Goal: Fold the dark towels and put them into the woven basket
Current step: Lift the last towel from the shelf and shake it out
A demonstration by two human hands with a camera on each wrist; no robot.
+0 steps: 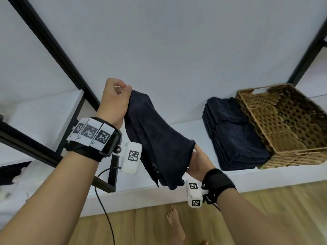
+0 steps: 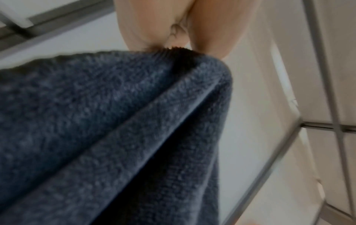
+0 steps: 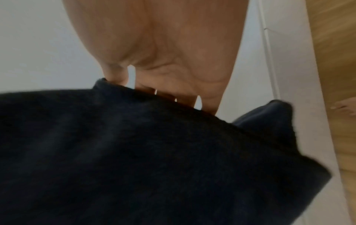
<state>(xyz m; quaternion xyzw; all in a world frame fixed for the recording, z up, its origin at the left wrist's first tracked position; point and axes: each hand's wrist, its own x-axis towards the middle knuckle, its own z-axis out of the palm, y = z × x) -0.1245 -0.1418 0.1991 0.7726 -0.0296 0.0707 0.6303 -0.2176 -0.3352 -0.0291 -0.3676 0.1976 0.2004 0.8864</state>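
Overhead, left grip (image 1: pixel 115 99) and right grip (image 1: pixel 199 163) each clutch one towel (image 1: pixel 155 138); one basket (image 1: pixel 286 124).

We count two hands, our left hand (image 1: pixel 113 101) and our right hand (image 1: pixel 199 163), and between them one dark towel (image 1: pixel 155 138) held in the air. Beside it we see one stack of folded dark towels (image 1: pixel 233 133), though we cannot tell how many layers it holds, and one woven basket (image 1: pixel 283 124) just beside that stack. We also count two white wrist cameras, one black cable and one bare foot (image 1: pixel 174 221) on the wooden floor.
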